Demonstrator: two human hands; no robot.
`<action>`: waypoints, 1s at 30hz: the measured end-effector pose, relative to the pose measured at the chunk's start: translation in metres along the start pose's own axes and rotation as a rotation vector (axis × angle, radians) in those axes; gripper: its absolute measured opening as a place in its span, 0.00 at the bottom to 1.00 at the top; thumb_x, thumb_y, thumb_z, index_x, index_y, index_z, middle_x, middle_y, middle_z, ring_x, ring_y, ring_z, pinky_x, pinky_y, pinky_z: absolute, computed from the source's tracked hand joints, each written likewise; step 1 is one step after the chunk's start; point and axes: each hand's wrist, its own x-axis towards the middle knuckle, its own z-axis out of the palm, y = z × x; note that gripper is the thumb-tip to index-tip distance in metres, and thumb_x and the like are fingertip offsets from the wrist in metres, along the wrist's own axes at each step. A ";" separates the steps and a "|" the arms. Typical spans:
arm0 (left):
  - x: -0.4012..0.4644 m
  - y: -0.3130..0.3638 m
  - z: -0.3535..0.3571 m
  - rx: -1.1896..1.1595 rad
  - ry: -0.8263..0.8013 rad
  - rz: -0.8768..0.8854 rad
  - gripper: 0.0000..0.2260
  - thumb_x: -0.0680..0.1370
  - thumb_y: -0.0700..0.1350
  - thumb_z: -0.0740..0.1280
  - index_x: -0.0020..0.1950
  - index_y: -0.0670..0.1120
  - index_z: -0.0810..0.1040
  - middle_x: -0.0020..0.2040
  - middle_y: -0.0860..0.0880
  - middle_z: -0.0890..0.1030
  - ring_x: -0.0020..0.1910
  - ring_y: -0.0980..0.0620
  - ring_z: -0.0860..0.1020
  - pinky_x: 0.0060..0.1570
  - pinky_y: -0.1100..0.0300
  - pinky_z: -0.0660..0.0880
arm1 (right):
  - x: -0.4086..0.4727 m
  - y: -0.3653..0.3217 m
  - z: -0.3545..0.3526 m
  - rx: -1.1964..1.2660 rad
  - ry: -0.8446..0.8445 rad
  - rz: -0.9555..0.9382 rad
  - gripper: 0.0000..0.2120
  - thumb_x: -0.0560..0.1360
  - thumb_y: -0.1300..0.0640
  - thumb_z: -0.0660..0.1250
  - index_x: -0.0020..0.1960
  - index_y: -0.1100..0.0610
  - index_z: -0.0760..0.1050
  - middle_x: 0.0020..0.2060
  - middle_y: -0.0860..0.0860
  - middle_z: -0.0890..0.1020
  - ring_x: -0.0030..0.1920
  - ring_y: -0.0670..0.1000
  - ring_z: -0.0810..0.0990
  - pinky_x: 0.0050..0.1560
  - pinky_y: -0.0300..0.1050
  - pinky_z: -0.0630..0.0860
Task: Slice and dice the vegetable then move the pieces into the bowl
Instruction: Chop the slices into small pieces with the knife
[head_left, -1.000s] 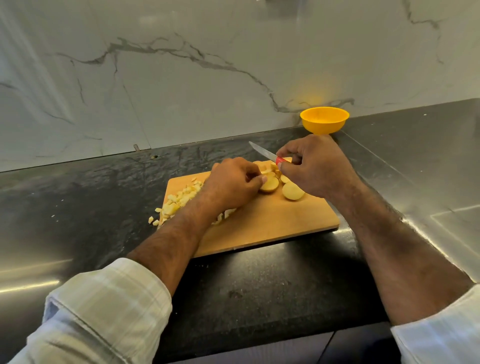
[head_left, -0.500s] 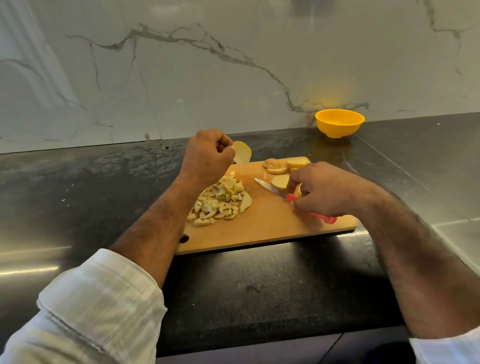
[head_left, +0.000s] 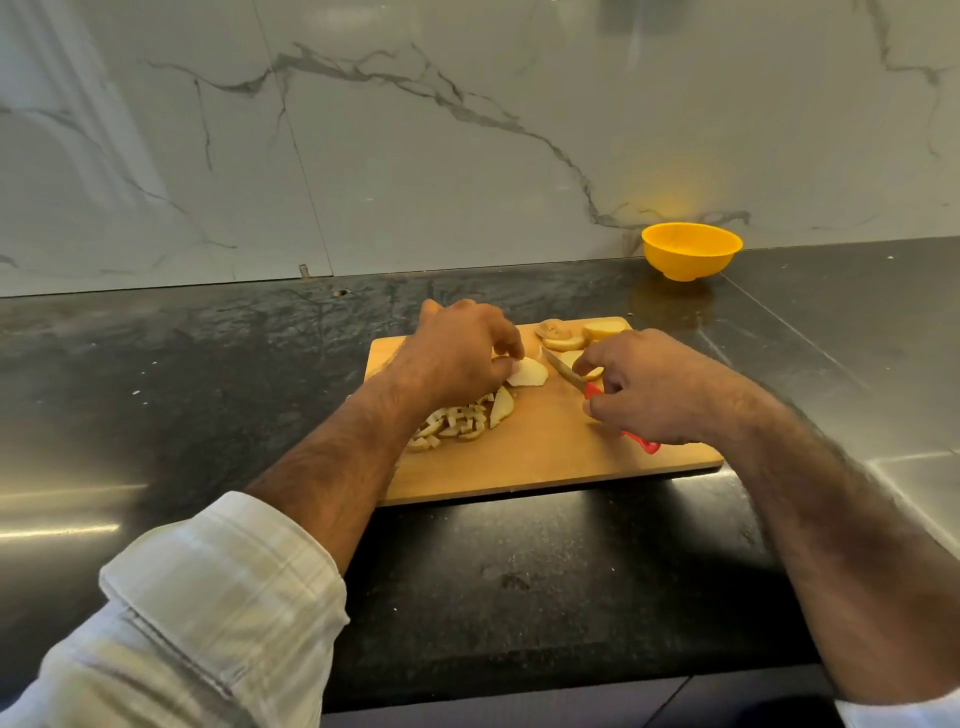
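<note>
Left hand (head_left: 457, 358) over the middle of the wooden cutting board (head_left: 545, 457), fingertips pinching a flat potato slice (head_left: 529, 373) against the board. Right hand (head_left: 644, 389) curled round the red handle of a knife (head_left: 563, 370), blade pointing toward the board's far edge. Diced potato pieces (head_left: 457, 423) piled near the board's left edge (partly under the left wrist). Uncut slices (head_left: 561, 335) at the far right corner. Yellow bowl (head_left: 691, 252) at the far edge of the dark surface (head_left: 208, 389), well apart from the board.
</note>
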 end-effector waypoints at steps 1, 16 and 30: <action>0.000 0.002 0.000 0.008 -0.017 -0.001 0.09 0.82 0.58 0.70 0.59 0.58 0.84 0.53 0.62 0.76 0.60 0.57 0.74 0.70 0.42 0.61 | -0.001 -0.002 0.003 -0.006 0.022 -0.004 0.20 0.80 0.51 0.71 0.72 0.48 0.75 0.51 0.44 0.77 0.52 0.47 0.79 0.44 0.40 0.75; -0.001 0.011 -0.006 -0.014 -0.133 0.013 0.12 0.81 0.59 0.71 0.63 0.59 0.84 0.71 0.56 0.76 0.77 0.51 0.66 0.75 0.36 0.57 | -0.018 -0.028 0.032 -0.119 0.097 0.107 0.20 0.77 0.50 0.67 0.68 0.48 0.79 0.48 0.45 0.80 0.46 0.48 0.79 0.45 0.44 0.82; 0.000 0.015 -0.007 -0.034 -0.108 -0.004 0.08 0.81 0.56 0.73 0.57 0.57 0.86 0.61 0.59 0.81 0.68 0.53 0.73 0.75 0.37 0.59 | -0.026 -0.040 0.032 -0.095 0.120 0.095 0.19 0.79 0.51 0.67 0.69 0.48 0.78 0.48 0.46 0.80 0.48 0.48 0.78 0.42 0.41 0.77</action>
